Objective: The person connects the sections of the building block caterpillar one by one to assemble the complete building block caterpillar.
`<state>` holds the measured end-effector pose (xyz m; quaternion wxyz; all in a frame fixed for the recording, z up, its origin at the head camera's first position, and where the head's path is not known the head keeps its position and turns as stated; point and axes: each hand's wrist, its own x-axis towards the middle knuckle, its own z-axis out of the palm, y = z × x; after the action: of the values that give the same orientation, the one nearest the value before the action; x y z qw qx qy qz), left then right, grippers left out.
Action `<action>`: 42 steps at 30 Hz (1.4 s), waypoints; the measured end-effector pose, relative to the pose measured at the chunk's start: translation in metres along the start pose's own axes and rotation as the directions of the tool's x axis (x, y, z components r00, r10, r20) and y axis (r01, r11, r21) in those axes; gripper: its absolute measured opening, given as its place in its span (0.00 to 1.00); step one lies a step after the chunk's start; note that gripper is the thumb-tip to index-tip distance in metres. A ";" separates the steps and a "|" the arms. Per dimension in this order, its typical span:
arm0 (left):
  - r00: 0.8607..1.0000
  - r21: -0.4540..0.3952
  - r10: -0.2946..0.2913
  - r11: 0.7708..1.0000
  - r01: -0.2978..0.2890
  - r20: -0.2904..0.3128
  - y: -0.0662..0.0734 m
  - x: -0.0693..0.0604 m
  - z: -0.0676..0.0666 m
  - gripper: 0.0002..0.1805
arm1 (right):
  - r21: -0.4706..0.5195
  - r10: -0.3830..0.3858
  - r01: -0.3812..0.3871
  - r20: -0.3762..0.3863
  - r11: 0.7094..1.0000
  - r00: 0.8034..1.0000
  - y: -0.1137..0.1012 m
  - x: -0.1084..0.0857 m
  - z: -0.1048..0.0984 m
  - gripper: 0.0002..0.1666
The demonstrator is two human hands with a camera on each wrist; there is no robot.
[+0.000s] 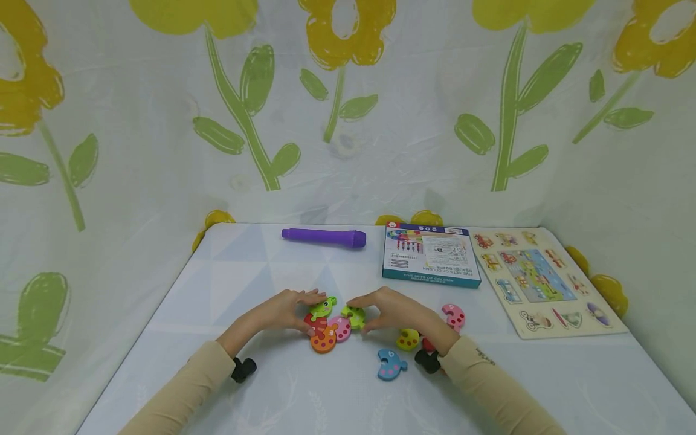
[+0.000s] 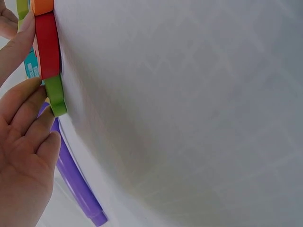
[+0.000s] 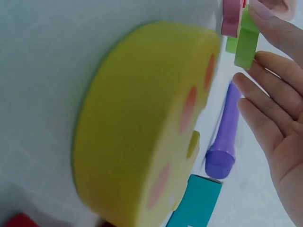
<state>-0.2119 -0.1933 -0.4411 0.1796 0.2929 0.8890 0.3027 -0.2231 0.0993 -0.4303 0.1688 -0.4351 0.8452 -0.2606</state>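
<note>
My left hand (image 1: pixel 284 311) holds the linked end of a wooden caterpillar puzzle. Its thumb lies at the red piece (image 2: pixel 47 45) and its fingers at the green head piece (image 1: pixel 323 309), which has a painted face. Joined on after the red one are an orange piece (image 1: pixel 323 341) and a pink spotted piece (image 1: pixel 342 329). Between thumb and fingers, my right hand (image 1: pixel 399 311) pinches a light green piece (image 1: pixel 355 318) right beside the pink one. Whether those two interlock, I cannot tell.
Loose yellow (image 1: pixel 407 341), blue (image 1: pixel 389 366) and pink (image 1: pixel 454 316) pieces lie by the right forearm, which partly covers a red piece (image 1: pixel 428 345). Farther back are a purple microphone-shaped stick (image 1: pixel 323 237), a teal-edged box (image 1: pixel 432 257) and a picture puzzle board (image 1: pixel 544 281).
</note>
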 end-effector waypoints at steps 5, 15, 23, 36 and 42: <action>1.000 -0.006 -0.002 1.000 0.002 0.000 0.001 -0.001 0.000 0.42 | -0.013 0.008 -0.008 0.005 1.000 1.000 0.000 0.001 0.001 0.34; 1.000 -0.003 -0.002 1.000 0.002 -0.003 0.000 -0.001 0.000 0.42 | -0.040 0.028 -0.028 0.013 0.999 1.000 -0.002 0.003 0.002 0.34; 1.000 -0.002 0.007 1.000 -0.007 -0.004 0.000 -0.001 0.001 0.42 | -0.025 0.036 -0.036 0.006 0.999 0.999 -0.005 -0.002 0.002 0.34; 1.000 -0.012 0.013 1.000 -0.013 0.003 -0.001 -0.002 0.000 0.41 | 0.014 0.077 -0.076 -0.052 0.997 0.996 -0.011 -0.034 0.002 0.35; 1.000 0.012 0.015 1.000 -0.015 0.004 0.000 -0.002 -0.001 0.41 | -0.006 0.057 -0.058 -0.079 0.998 0.995 -0.017 -0.051 0.001 0.35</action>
<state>-0.2114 -0.1950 -0.4399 0.1774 0.3011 0.8883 0.2978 -0.1830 0.1323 -0.4179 0.1410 -0.4008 0.8643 -0.2691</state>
